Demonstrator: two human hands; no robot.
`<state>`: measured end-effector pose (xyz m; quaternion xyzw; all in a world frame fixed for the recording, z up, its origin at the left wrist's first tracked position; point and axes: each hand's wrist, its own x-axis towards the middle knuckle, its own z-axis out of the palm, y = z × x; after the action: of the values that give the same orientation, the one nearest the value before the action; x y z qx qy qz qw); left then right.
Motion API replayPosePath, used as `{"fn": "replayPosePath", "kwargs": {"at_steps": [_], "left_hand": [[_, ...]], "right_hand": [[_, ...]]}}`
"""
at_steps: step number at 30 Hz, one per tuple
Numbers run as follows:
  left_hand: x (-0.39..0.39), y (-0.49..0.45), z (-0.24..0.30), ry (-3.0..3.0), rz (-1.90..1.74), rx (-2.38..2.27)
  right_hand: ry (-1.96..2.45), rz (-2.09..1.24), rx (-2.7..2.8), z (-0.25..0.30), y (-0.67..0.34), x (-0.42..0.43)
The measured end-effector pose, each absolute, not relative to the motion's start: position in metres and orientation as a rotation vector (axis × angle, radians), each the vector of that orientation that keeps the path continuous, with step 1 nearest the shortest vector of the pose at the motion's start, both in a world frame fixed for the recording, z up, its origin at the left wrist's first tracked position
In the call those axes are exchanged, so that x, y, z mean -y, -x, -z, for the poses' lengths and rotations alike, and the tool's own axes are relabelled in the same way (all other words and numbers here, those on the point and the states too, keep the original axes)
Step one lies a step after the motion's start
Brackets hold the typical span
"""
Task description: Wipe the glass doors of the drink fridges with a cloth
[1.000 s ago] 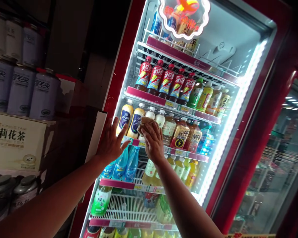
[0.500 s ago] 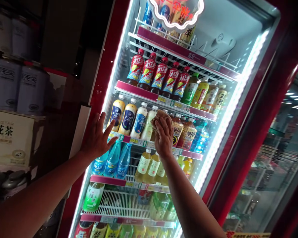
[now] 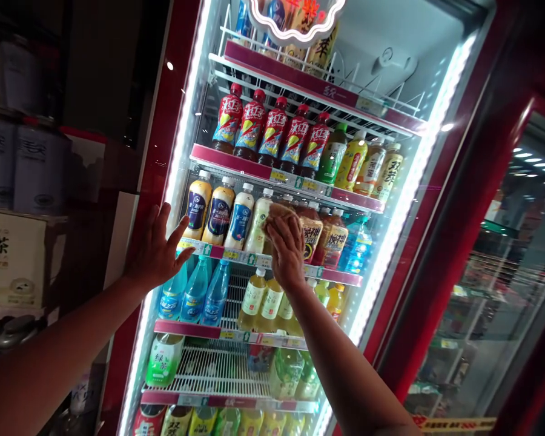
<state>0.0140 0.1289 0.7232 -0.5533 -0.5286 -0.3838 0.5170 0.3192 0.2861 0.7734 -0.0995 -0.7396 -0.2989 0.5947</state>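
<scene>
My right hand (image 3: pixel 287 251) presses a brownish cloth (image 3: pixel 279 213) against the glass door (image 3: pixel 386 97) of a lit drinks fridge. The cloth shows above and beside the fingers; the palm side is hidden. Behind it, through the glass, stand bottles on the middle shelf. At the left edge of the door is my left hand (image 3: pixel 157 248), fingers spread and holding nothing. It looks to rest on or close to the glass and red frame (image 3: pixel 157 121), though contact is hard to make out. Near its fingertips, behind the glass, are cream bottles with dark labels (image 3: pixel 195 209).
Red-capped bottles (image 3: pixel 272 130) line the shelf above, and blue bottles (image 3: pixel 193 297) stand below. A glowing sign (image 3: pixel 295 36) hangs at the top of the door. To the left are stacked tins (image 3: pixel 40 163) and a cream box (image 3: pixel 11 257). Another glass-fronted cabinet (image 3: pixel 481 284) is on the right.
The whole view has shifted slightly, so fridge and hands appear further left. The cloth stays against the glass in my right hand, at nearly the same place; my left hand remains spread.
</scene>
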Motion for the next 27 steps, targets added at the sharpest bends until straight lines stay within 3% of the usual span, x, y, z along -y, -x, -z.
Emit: {"fn": "replayPosePath", "kwargs": {"at_steps": [20, 27], "left_hand": [[-0.123, -0.018, -0.727, 1.306, 0.848, 1.251], [-0.126, -0.017, -0.725, 1.289, 0.841, 1.281]], "right_hand": [[0.360, 0.640, 1.598, -0.772, -0.357, -0.310], [0.309, 0.761, 1.689, -0.766, -0.375, -0.314]]}}
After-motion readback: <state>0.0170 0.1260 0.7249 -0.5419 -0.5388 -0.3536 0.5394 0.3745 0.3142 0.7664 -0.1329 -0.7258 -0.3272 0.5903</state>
